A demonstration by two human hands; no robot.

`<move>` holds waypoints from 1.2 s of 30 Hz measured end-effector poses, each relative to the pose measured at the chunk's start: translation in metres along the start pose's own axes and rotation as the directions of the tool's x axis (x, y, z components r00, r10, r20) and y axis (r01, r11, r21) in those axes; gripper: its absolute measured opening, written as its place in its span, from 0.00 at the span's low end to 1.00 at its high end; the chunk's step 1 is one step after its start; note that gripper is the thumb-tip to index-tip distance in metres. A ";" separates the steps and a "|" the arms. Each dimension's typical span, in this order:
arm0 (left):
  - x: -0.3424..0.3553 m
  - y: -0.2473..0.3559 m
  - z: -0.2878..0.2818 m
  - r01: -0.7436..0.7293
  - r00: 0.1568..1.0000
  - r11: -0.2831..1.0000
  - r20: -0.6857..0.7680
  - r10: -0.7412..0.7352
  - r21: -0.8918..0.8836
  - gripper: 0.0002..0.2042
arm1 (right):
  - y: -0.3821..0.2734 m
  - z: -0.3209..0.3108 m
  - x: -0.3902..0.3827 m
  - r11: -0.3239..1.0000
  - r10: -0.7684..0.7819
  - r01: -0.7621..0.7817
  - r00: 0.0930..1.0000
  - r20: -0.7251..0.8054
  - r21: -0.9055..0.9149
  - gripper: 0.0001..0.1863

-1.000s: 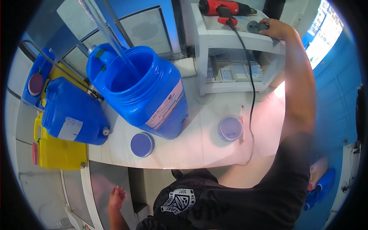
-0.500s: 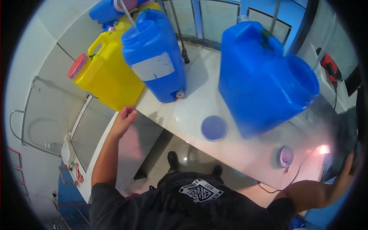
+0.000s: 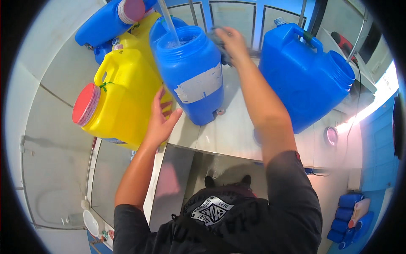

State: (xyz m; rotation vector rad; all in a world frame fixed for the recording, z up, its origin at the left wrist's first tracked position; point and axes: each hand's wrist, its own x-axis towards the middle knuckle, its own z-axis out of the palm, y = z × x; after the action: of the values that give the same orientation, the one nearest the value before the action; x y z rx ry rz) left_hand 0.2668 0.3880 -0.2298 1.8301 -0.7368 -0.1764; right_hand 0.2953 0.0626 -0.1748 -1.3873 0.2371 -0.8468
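A blue jug with a grey label stands on the pale counter, its wide mouth open under a thin stream of water. My left hand is spread against the side of a yellow jug with a red cap, right beside the blue one. My right hand reaches behind the blue jug and grips a dark cloth. A second, larger blue jug stands open to the right of my right arm.
More blue jugs lie at the back left. A round lid rests on the counter at the right. A red power tool sits on a shelf at the far right. Blue bottles lie on the floor.
My right hand has swung from the far right to behind the middle blue jug, holding a cloth. My left hand went from the counter edge up to the yellow jug.
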 end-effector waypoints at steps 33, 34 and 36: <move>-0.071 -0.073 0.168 -0.428 0.803 0.879 0.534 0.263 0.210 0.19 | 0.068 -0.080 -0.050 0.556 -0.443 0.591 0.806 0.393 -0.584 0.21; -0.062 -0.064 0.195 -0.558 0.723 0.814 0.574 0.384 0.158 0.22 | 0.081 -0.084 -0.033 0.542 -0.355 0.539 0.843 0.405 -0.645 0.25; -0.049 -0.047 0.245 -0.707 0.543 0.696 0.724 0.424 0.123 0.32 | 0.107 -0.080 -0.004 0.438 -0.170 0.515 0.852 0.494 -0.737 0.27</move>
State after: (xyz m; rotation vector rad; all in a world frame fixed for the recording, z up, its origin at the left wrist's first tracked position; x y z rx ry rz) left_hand 0.1350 0.2294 -0.3779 1.7741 -1.9997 -0.2317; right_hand 0.2850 -0.0013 -0.2911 -2.6052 0.0670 -0.8168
